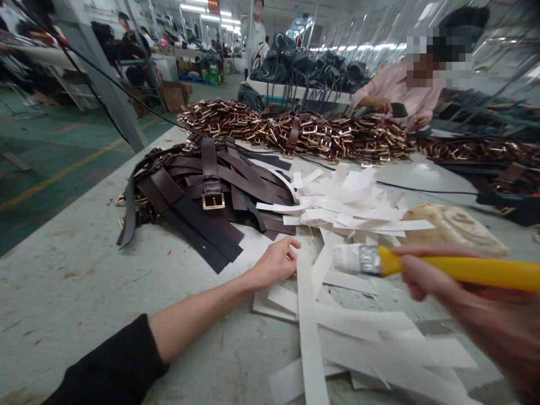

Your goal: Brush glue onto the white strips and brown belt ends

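Observation:
In the head view, my right hand point(447, 281) is closed round the yellow handle of a paintbrush point(464, 270). Its metal band and white-coated bristles point left over the strips; brush and hand are somewhat blurred. My left hand point(278, 261) has its fingers curled in a pinch at the far end of a long white strip point(310, 332), which runs toward me. Under and beside that strip lie several more white strips point(371, 349), loosely overlapping. A second heap of white strips point(350, 202) lies just beyond the brush.
Dark brown belt pieces with gold buckles point(211, 174) are heaped left of the strips. A long pile of buckled belts point(295, 132) lines the table's point(84, 292) far side. A crumpled tan cloth-like thing point(455, 228) lies right. Across the table a person in pink point(392, 90) handles something dark.

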### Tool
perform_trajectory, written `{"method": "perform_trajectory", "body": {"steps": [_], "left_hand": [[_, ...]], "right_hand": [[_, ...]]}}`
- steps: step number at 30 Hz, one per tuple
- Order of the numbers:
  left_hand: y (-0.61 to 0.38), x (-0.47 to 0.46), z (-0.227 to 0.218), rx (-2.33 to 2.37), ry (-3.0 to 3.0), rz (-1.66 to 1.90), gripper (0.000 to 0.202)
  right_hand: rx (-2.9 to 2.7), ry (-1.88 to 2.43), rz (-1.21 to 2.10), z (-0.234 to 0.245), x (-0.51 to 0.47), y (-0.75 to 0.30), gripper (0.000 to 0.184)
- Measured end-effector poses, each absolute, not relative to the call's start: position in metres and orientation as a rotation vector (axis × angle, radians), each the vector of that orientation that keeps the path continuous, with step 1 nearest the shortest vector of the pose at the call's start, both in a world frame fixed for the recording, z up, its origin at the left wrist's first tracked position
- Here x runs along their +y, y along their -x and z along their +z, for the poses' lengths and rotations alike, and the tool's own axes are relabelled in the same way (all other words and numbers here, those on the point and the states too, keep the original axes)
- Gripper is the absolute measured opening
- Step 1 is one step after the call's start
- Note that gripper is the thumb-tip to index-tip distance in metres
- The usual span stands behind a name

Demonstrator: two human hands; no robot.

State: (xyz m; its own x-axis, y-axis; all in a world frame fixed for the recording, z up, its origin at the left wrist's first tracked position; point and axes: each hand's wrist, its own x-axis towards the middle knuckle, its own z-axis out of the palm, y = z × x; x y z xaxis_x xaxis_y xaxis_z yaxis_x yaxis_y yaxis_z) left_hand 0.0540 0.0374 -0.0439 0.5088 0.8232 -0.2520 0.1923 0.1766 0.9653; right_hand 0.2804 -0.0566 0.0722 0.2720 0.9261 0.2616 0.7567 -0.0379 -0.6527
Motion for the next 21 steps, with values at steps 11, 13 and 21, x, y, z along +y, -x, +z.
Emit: {"method": "perform_trajectory", "body": {"steps": [11, 13, 21], "left_hand": [[-0.061, 0.044, -0.042, 0.932, -1.245, 0.549, 0.044], [-0.065, 0.045, -0.044, 0.908, -1.267, 0.527, 0.043], [-0.064, 0.045, -0.029, 0.923, -1.112, 0.416, 0.025]], "right_hand": [[-1.46, 1.748, 0.436, 0.035, -0.039, -0.251, 0.028], [-1.46, 1.76, 0.528, 0.034, -0.042, -0.254, 0.028], [-1.398, 1.758, 0.528, 0.03, -0.046, -0.262, 0.031]]}}
